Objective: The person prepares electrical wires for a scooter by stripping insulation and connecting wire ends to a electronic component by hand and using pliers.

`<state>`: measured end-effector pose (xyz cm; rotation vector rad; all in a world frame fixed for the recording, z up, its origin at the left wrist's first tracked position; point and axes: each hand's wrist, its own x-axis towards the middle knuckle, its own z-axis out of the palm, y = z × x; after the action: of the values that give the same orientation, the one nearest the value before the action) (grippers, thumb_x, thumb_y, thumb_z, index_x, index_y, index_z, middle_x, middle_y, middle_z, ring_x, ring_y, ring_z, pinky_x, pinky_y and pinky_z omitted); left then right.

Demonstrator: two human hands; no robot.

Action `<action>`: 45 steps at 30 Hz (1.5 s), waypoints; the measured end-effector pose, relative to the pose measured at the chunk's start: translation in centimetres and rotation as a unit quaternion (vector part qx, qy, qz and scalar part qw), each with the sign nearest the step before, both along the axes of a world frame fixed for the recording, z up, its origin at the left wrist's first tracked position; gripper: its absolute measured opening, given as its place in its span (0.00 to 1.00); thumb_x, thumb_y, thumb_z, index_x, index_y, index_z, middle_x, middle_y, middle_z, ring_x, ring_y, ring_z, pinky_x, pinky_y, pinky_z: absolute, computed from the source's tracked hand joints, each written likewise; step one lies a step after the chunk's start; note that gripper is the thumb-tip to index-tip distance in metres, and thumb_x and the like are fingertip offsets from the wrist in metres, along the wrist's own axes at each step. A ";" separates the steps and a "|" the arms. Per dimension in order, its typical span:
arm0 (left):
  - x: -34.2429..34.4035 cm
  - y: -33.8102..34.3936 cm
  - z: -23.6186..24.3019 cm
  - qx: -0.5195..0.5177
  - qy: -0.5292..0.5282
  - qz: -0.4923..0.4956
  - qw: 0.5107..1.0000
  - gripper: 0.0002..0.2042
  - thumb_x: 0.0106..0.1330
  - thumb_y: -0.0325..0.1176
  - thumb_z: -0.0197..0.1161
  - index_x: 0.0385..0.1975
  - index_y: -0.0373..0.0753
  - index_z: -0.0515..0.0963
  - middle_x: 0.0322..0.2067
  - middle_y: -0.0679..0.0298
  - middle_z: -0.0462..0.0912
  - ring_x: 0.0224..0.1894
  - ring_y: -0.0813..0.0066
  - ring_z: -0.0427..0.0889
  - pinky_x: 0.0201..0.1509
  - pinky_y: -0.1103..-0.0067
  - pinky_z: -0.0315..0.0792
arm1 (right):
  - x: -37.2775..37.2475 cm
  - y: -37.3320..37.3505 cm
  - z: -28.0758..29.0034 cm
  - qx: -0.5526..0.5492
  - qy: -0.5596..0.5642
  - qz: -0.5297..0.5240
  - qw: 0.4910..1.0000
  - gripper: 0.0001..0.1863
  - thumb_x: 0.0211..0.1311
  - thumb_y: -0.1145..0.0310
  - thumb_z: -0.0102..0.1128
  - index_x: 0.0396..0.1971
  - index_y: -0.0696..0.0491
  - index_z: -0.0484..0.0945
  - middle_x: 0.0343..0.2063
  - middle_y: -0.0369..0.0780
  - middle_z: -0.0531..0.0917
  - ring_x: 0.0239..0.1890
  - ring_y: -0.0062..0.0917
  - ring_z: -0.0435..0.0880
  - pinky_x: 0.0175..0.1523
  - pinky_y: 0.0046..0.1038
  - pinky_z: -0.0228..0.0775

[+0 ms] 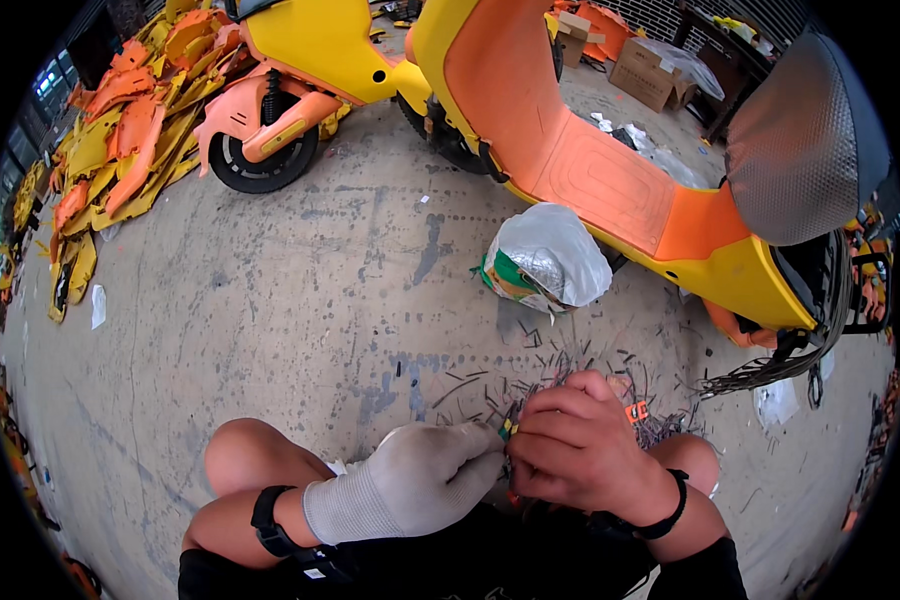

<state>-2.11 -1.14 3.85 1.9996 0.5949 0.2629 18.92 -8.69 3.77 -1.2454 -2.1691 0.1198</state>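
My left hand (420,478), in a grey glove, is closed at the lower centre, fingertips meeting my right hand (570,440). My bare right hand is curled around something small, mostly hidden, with green and yellow bits (510,428) showing between the hands. Short dark wire scraps (460,390) litter the concrete just beyond them. A small orange object (636,410) lies beside my right hand. Farther forward sits a white plastic bag (555,245) in a green-and-white outer wrapping.
A yellow-and-orange scooter (610,190) stands ahead and right, with cables (770,370) hanging from it. A second scooter (310,50) is behind. Loose body panels (110,140) are heaped at left. Cardboard boxes (640,80) and a dark table (730,70) are at back right.
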 end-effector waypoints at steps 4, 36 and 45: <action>0.0 0.1 0.5 -0.004 0.013 -0.013 1.000 0.08 0.69 0.33 0.57 0.38 0.36 0.78 0.26 0.50 0.81 0.33 0.48 0.83 0.35 0.62 0.77 | 0.1 -0.1 0.1 -0.005 0.008 0.002 1.000 0.15 0.37 0.70 0.73 0.29 0.47 0.81 0.31 0.29 0.79 0.41 0.22 0.80 0.47 0.30 0.64; -1.7 1.3 2.6 -0.081 0.078 0.004 0.994 0.08 0.71 0.32 0.57 0.41 0.37 0.81 0.30 0.53 0.83 0.34 0.51 0.84 0.39 0.66 0.78 | 3.8 -0.7 1.1 -0.035 0.019 -0.053 0.998 0.10 0.40 0.74 0.70 0.27 0.46 0.83 0.28 0.28 0.83 0.40 0.20 0.85 0.51 0.29 0.68; -3.8 2.2 1.5 -0.039 0.048 0.044 0.997 0.08 0.70 0.32 0.58 0.40 0.37 0.82 0.30 0.54 0.84 0.36 0.56 0.85 0.40 0.71 0.78 | 6.9 -1.9 1.1 -0.039 0.022 -0.096 0.994 0.08 0.44 0.73 0.70 0.27 0.47 0.83 0.28 0.30 0.85 0.39 0.23 0.86 0.51 0.30 0.70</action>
<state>-5.94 1.08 5.32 1.9217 0.7449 0.1942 25.85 -10.58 4.88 -1.4730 -2.0119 0.1519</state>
